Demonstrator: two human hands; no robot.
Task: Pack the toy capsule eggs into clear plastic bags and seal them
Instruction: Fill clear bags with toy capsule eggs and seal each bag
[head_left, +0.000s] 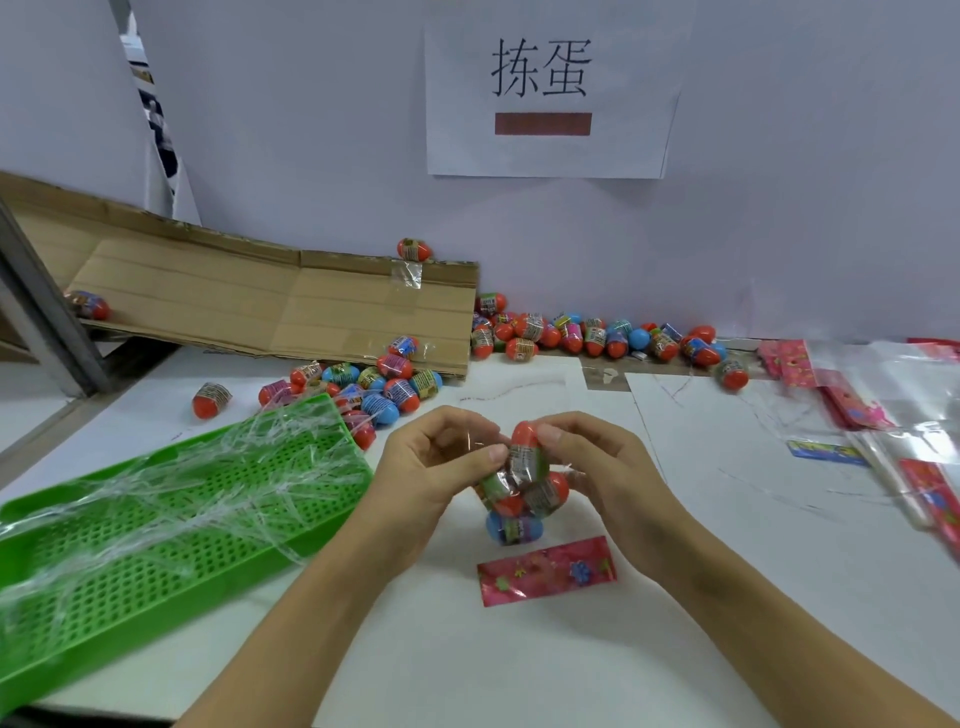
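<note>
Clear plastic bag (514, 493), partly filled with capsule eggs, is being gripped just above the pink header card (546, 570) by the left hand (436, 462) and right hand (597, 462), an orange egg (523, 434) being inserted, while sealing and many loose eggs (597, 335) beyond are judged outstanding.

The eggs (524, 488) in my bag are red and blue with printed bands. A pink card (546, 570) with flowers lies on the white counter (519, 665). My tray (171, 519) is bright green, dotted with holes; the cardboard (270, 306) is brown.
</note>
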